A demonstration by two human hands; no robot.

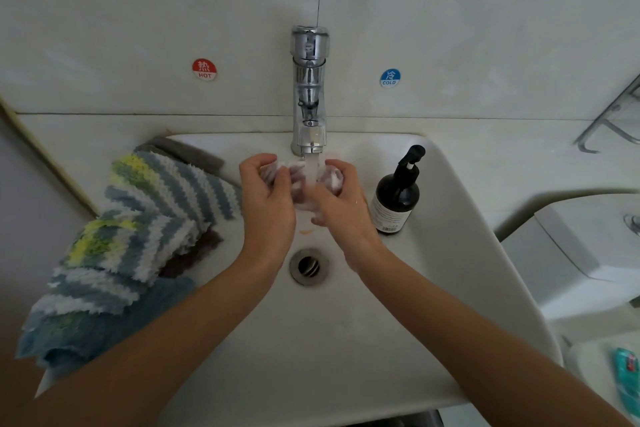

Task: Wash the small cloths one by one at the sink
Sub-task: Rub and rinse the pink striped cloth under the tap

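A small pale, soapy cloth [300, 180] is bunched between both hands under water running from the chrome tap [309, 94]. My left hand [266, 204] grips its left end and my right hand [341, 201] grips its right end, over the white sink [450, 218]. Much of the cloth is hidden by fingers and water. A pile of striped blue, white and yellow cloths [138, 229] lies on the sink's left rim, with a grey cloth [187, 151] and a dark brown cloth [194, 253] beneath it.
A dark pump bottle [398, 198] stands on the sink's right rim, close to my right hand. The drain [308, 266] sits below the hands. Hot [204, 69] and cold [390, 78] stickers mark the wall. A metal rack [613, 114] and a toilet cistern [588, 253] are at right.
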